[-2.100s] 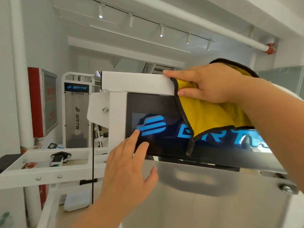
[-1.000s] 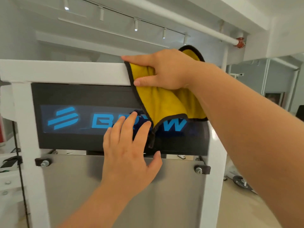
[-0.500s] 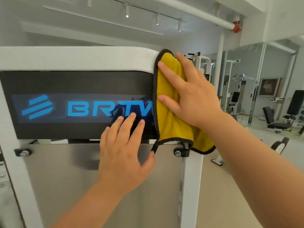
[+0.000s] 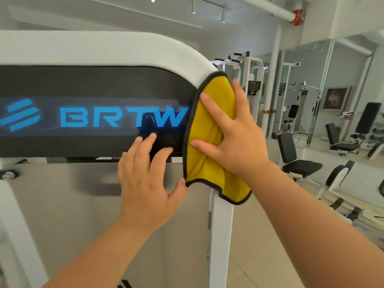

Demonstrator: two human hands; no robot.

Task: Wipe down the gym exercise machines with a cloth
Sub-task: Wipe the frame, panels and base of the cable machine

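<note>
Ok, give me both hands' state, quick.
Left hand: open, fingers resting on the black panel.
Right hand: open, pressing the yellow cloth against the white frame.

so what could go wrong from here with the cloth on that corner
1. The right hand only presses the yellow cloth flat against the white frame. The cloth's lower corner hangs loose, so it could slide off or drop.
2. The left hand rests bare fingers on the black logo panel, which reflects them. That may leave smudges there.
</note>
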